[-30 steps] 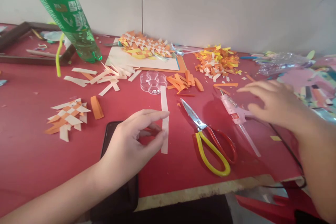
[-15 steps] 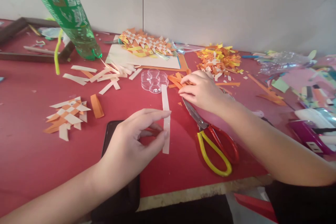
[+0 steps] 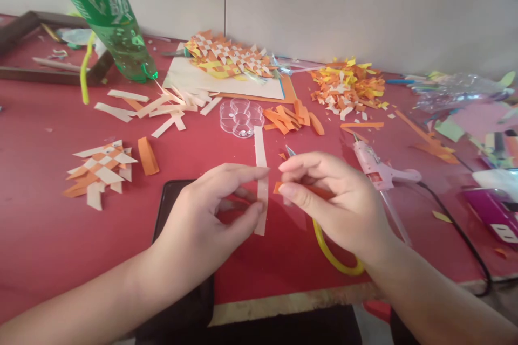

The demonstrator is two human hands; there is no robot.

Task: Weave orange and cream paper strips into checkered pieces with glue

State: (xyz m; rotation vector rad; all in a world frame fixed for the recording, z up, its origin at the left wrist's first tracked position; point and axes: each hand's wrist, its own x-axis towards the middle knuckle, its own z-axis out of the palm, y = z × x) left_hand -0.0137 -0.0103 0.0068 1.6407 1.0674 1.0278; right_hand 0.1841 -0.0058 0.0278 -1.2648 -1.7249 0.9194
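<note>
My left hand [image 3: 218,205] has its thumb and fingertips at a cream paper strip [image 3: 261,151], which stretches lengthwise away from me. Between the thumb and fingers of my right hand [image 3: 332,194] is an orange paper strip [image 3: 277,187], mostly hidden by the hand. Scissors [image 3: 338,264] with a yellow handle lie beneath the right hand, which covers much of them. Beyond the hands are loose orange strips [image 3: 287,118] beside a clear flower-shaped palette [image 3: 242,117]. To the left lies a woven orange-and-cream paper piece [image 3: 105,170] near a folded orange strip [image 3: 148,156].
A green bottle [image 3: 121,38] stands at the back left, near loose cream strips [image 3: 162,108]. At right are a pink glue gun [image 3: 372,164] and its black cord [image 3: 457,232]. A black phone-like slab [image 3: 174,199] lies under my left arm. Paper scraps [image 3: 348,86] are heaped behind.
My right hand has come back toward me from the orange pile with an orange strip. It now covers most of the scissors. The left hand stays at the cream strip; the glue gun is uncovered.
</note>
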